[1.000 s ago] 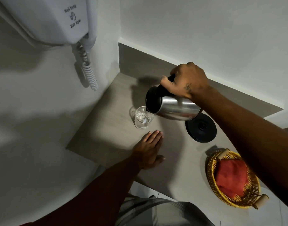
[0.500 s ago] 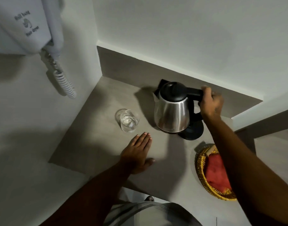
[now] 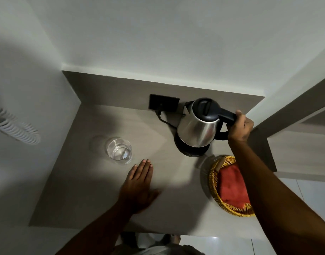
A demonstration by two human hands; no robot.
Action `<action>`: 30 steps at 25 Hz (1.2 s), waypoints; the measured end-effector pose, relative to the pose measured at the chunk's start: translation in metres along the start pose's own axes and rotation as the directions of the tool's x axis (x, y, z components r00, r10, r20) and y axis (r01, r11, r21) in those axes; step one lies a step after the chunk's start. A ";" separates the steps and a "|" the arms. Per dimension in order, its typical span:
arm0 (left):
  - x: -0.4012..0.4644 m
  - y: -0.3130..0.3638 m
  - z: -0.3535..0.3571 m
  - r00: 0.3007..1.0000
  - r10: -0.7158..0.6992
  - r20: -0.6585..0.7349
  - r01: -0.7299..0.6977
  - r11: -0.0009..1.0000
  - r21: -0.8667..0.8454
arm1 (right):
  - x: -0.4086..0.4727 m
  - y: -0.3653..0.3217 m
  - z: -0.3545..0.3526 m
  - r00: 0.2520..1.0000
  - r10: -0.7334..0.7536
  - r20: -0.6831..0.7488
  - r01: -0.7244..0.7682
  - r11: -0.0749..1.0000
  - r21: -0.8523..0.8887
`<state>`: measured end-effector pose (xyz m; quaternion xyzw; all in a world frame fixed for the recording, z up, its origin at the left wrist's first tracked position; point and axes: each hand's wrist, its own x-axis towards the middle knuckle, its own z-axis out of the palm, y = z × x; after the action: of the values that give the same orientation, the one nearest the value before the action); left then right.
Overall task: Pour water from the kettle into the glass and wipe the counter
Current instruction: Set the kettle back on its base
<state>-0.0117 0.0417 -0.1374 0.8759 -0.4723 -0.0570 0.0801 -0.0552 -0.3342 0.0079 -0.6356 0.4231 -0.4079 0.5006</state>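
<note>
A steel kettle (image 3: 196,129) with a black lid stands upright on its black base (image 3: 192,150) at the back right of the grey counter (image 3: 88,190). My right hand (image 3: 240,128) is closed around the kettle's black handle. A clear glass (image 3: 119,150) with some water in it stands on the counter left of the kettle. My left hand (image 3: 139,184) lies flat on the counter, fingers together, just right of and nearer than the glass, holding nothing. A red cloth (image 3: 231,184) lies folded in a woven basket (image 3: 213,183) at the right.
A black wall socket (image 3: 163,104) with the kettle's cord sits on the backsplash behind the kettle. White walls close the counter in at the left and back. A coiled white cord (image 3: 14,127) hangs on the left wall. A wooden frame (image 3: 294,111) stands at the right.
The kettle went from tilted over the glass to upright on its base, my right hand still on its handle. My left hand stayed flat on the counter. The view shifted right.
</note>
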 end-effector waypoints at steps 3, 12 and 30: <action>0.000 -0.001 0.001 1.000 0.016 -0.008 -0.016 1.000 -0.020 | 0.001 0.009 -0.003 0.998 0.052 -0.020 -0.051 0.996 0.070; 0.001 -0.001 -0.002 1.000 0.019 -0.008 -0.019 0.999 -0.036 | -0.006 0.004 -0.004 0.998 0.006 0.069 -0.013 0.996 0.093; 0.001 -0.001 -0.004 0.999 0.026 -0.026 -0.025 0.999 0.038 | -0.028 0.009 -0.043 0.991 0.095 0.093 -0.091 0.995 -0.037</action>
<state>-0.0096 0.0414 -0.1339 0.8718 -0.4834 -0.0354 0.0707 -0.1054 -0.3219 0.0038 -0.6419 0.4346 -0.3465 0.5282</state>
